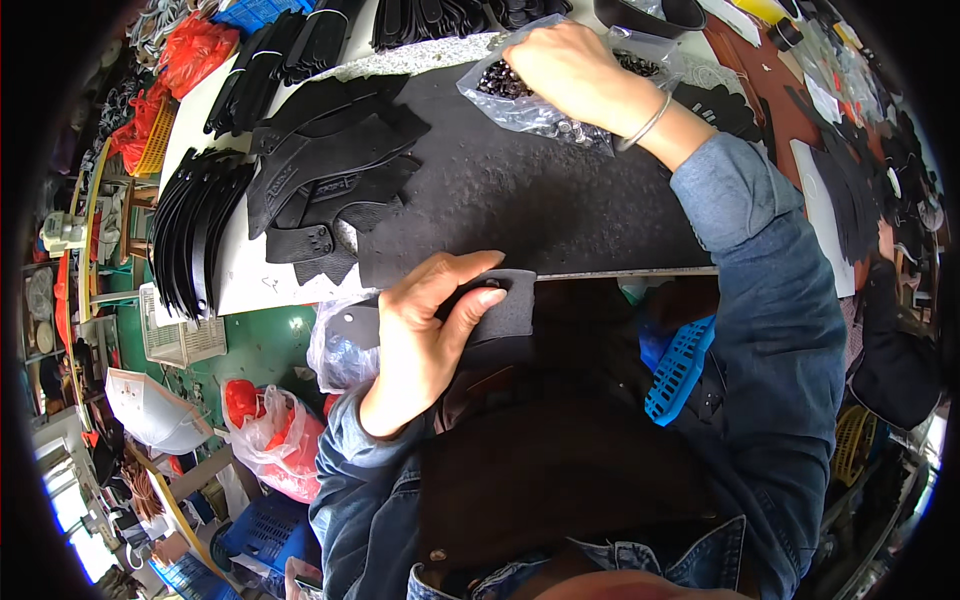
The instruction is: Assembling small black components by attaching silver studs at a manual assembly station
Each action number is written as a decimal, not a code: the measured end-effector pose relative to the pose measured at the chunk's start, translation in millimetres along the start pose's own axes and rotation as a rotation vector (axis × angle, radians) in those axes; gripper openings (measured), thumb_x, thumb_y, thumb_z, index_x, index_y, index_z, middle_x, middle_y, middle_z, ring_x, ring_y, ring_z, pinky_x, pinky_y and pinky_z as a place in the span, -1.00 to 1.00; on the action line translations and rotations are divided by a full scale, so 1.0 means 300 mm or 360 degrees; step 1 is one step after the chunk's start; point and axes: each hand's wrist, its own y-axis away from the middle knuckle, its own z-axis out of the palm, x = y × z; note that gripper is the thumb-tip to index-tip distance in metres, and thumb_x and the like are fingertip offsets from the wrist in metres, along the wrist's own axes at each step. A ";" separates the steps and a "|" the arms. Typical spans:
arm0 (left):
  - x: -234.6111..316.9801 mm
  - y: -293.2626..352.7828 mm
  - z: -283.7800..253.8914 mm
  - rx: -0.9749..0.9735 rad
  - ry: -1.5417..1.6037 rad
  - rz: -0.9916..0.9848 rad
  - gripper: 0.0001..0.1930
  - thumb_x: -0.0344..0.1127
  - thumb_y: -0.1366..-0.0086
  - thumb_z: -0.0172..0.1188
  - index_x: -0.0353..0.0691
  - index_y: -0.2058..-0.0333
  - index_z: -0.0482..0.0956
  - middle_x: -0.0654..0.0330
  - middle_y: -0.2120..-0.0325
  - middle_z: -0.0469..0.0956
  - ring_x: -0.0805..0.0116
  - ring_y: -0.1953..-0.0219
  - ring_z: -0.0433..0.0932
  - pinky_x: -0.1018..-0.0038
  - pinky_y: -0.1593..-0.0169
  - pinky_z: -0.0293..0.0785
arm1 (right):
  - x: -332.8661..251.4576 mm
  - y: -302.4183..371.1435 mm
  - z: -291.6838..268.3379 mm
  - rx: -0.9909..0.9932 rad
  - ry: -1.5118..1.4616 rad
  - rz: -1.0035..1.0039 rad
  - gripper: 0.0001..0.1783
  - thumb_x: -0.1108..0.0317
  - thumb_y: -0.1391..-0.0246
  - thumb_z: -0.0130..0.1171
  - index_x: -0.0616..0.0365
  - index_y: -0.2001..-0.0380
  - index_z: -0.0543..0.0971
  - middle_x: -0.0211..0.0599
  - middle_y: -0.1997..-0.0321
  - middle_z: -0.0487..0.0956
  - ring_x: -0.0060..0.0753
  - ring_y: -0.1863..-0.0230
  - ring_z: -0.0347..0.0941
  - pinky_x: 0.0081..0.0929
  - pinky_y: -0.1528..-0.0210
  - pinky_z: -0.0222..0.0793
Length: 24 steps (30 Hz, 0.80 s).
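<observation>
My left hand point(425, 325) is closed on a black leather-like strip point(512, 308), gripped between thumb and fingers just in front of the table's near edge. The strip's other end, with a hole in it, shows left of the hand. My right hand point(575, 75) reaches over a clear plastic bag point(540, 118) at the far side of the table. Small dark shiny metal pieces point(500, 80), like studs or rivets, fill that bag. The right fingers curl down among them; their tips are hidden, so I cannot make out what they hold.
A dark mat point(480, 190) covers the middle of the table. Left of it lie a loose pile of black cut pieces point(340, 170) and a stack of curved black strips point(200, 230). Bundled black straps point(260, 75) lie farther back. A blue plastic basket point(680, 370) sits below the table edge.
</observation>
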 end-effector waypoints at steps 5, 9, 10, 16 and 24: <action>0.014 0.007 0.009 0.0108 -0.0107 0.0047 -0.76 -0.47 0.03 0.32 -0.31 0.33 0.55 0.13 0.46 0.56 0.29 0.42 0.56 0.50 0.33 0.46 | 0.007 0.026 -0.047 0.0292 -0.0031 0.0137 -0.76 0.48 0.09 0.06 0.18 0.28 0.54 -0.16 0.47 0.57 -0.17 0.34 0.54 -0.32 0.28 0.47; 0.008 0.019 0.027 0.0182 0.0011 -0.0043 -0.77 -0.49 0.07 0.35 -0.26 0.41 0.49 0.17 0.52 0.54 0.30 0.48 0.53 0.49 0.37 0.44 | 0.028 0.026 -0.055 0.0586 -0.0453 0.0122 -0.94 0.42 0.10 0.03 0.15 0.54 0.48 -0.11 0.62 0.45 -0.04 0.54 0.39 -0.26 0.44 0.33; 0.021 0.012 0.028 0.0168 -0.0038 -0.0024 -0.76 -0.50 0.08 0.36 -0.26 0.44 0.46 0.16 0.52 0.52 0.30 0.48 0.52 0.49 0.39 0.43 | 0.025 0.023 -0.064 0.0646 -0.0457 0.0191 -0.95 0.41 0.14 0.09 0.12 0.57 0.47 -0.11 0.58 0.45 -0.06 0.46 0.42 -0.27 0.39 0.33; 0.027 -0.005 0.005 0.0273 -0.0159 0.0387 -0.72 -0.50 0.14 0.38 -0.25 0.45 0.46 0.17 0.51 0.47 0.29 0.48 0.48 0.47 0.42 0.40 | -0.137 0.089 -0.232 0.0150 -0.1637 0.0113 -0.87 0.43 0.06 0.16 0.28 0.54 0.47 -0.33 0.45 0.43 -0.44 0.37 0.37 -0.53 0.26 0.27; 0.031 0.007 0.012 0.0269 -0.0173 0.0762 -0.72 -0.44 0.17 0.38 -0.23 0.44 0.48 0.19 0.50 0.49 0.30 0.51 0.45 0.47 0.45 0.34 | -0.299 0.272 -0.360 -0.0331 -0.2427 0.0106 -0.81 0.37 -0.04 0.11 0.32 0.49 0.51 -0.11 0.59 0.44 -0.29 0.58 0.36 -0.43 0.51 0.24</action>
